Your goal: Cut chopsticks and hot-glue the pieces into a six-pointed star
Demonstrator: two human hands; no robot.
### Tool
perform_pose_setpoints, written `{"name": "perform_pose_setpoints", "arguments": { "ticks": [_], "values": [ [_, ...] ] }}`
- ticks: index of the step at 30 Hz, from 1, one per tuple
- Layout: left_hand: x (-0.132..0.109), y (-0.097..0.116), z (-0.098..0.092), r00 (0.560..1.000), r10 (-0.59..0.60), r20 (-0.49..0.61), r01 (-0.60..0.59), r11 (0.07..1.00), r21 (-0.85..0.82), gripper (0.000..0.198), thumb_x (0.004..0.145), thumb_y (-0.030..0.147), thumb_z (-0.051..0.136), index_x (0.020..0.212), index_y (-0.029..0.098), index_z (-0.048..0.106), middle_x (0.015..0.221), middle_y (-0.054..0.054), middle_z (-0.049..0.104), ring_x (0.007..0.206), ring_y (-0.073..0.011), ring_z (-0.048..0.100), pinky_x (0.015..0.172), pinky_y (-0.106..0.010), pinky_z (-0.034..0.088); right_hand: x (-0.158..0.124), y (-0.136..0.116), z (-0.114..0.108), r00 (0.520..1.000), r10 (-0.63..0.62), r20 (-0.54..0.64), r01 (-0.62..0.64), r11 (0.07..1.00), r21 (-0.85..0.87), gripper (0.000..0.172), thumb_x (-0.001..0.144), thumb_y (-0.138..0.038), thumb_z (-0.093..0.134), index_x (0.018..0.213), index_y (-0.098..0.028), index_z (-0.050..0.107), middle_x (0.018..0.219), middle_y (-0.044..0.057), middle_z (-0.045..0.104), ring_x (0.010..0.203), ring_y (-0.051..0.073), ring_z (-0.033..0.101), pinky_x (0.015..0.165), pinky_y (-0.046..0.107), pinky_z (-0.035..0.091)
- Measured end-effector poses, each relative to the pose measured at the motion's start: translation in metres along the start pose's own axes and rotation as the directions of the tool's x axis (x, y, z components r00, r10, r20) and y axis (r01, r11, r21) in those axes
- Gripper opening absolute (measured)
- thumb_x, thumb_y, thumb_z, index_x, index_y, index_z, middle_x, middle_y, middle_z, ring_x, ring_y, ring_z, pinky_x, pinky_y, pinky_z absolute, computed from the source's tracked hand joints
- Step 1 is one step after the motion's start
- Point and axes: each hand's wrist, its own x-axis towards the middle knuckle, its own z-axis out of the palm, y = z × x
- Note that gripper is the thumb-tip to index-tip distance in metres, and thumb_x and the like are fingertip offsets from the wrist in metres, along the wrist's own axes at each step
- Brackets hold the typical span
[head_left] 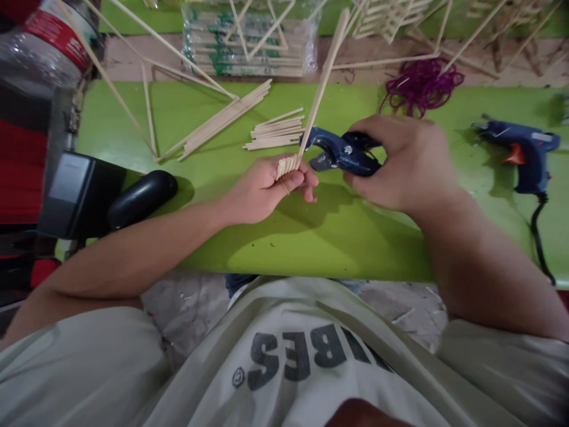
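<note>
My left hand point(271, 187) is closed around a bundle of wooden sticks point(287, 166), short ends facing up, with one or more long sticks point(324, 83) rising from it toward the back. In my right hand point(404, 160) is a blue cutter point(344, 152), its handles inside my grip. The cutter's jaws are beside the base of the long sticks, close to my left fingers; whether they touch the wood I cannot tell. Just behind my left hand lies a small pile of short sticks point(278, 130). Longer sticks point(224, 120) lie to its left.
A blue glue gun point(533, 148) with a cord lies at right. Purple yarn point(422, 83) sits behind my right hand. A black mouse point(143, 198) and dark box point(82, 190) are at left. Packaged sticks point(253, 47), stick frames point(146, 83) and a plastic bottle point(53, 44) stand farther back.
</note>
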Motion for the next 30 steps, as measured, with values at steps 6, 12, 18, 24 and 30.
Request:
{"name": "perform_pose_setpoints", "arguments": {
  "ticks": [6,12,18,24,30],
  "values": [
    [-0.003,0.004,-0.003,1.0,0.012,0.016,-0.014,0.992,0.128,0.049,0.126,0.069,0.073,0.122,0.023,0.09,0.108,-0.008,0.095,0.106,-0.0263,0.094,0.103,-0.043,0.076,-0.005,-0.016,-0.007,0.999,0.038,0.038,-0.035,0.995,-0.092,0.041,0.077,-0.043,0.072,0.114,-0.034,0.086,0.107,0.006,0.091,0.107,0.042,0.089,0.093,0.056,0.068],
    [-0.003,0.003,-0.002,1.0,0.024,0.016,-0.026,0.991,0.128,0.051,0.124,0.072,0.075,0.118,0.024,0.09,0.106,-0.008,0.094,0.106,-0.0272,0.094,0.104,-0.043,0.076,-0.006,-0.029,-0.01,0.998,0.047,0.052,-0.04,0.991,-0.126,0.041,0.072,-0.037,0.077,0.113,-0.034,0.082,0.107,0.011,0.09,0.106,0.044,0.088,0.089,0.057,0.066],
    [-0.003,0.007,-0.001,1.0,0.018,-0.007,-0.016,0.986,0.164,0.054,0.122,0.077,0.074,0.118,0.025,0.091,0.104,-0.008,0.094,0.106,-0.0281,0.094,0.107,-0.043,0.076,-0.007,-0.027,-0.007,0.997,0.049,0.051,-0.043,0.992,-0.117,0.042,0.075,-0.042,0.073,0.115,-0.034,0.084,0.107,0.01,0.091,0.106,0.046,0.089,0.087,0.058,0.067],
    [-0.002,0.012,-0.003,1.0,0.017,0.0,-0.017,0.975,0.223,0.056,0.119,0.078,0.079,0.112,0.025,0.093,0.101,-0.007,0.093,0.103,-0.0296,0.092,0.103,-0.042,0.075,-0.009,-0.026,-0.003,0.992,0.056,0.109,-0.047,0.995,-0.084,0.03,0.083,-0.042,0.077,0.112,-0.037,0.084,0.108,0.006,0.092,0.106,0.042,0.088,0.087,0.056,0.068],
    [-0.005,0.009,-0.001,0.998,-0.045,-0.038,0.05,0.988,0.144,0.05,0.122,0.071,0.079,0.109,0.024,0.09,0.097,-0.007,0.091,0.098,-0.0294,0.091,0.103,-0.044,0.074,-0.009,-0.028,-0.003,0.99,0.091,0.108,-0.089,0.996,-0.026,0.026,0.087,-0.049,0.08,0.109,-0.036,0.085,0.101,0.003,0.09,0.102,0.043,0.088,0.087,0.058,0.069]
  ]
}}
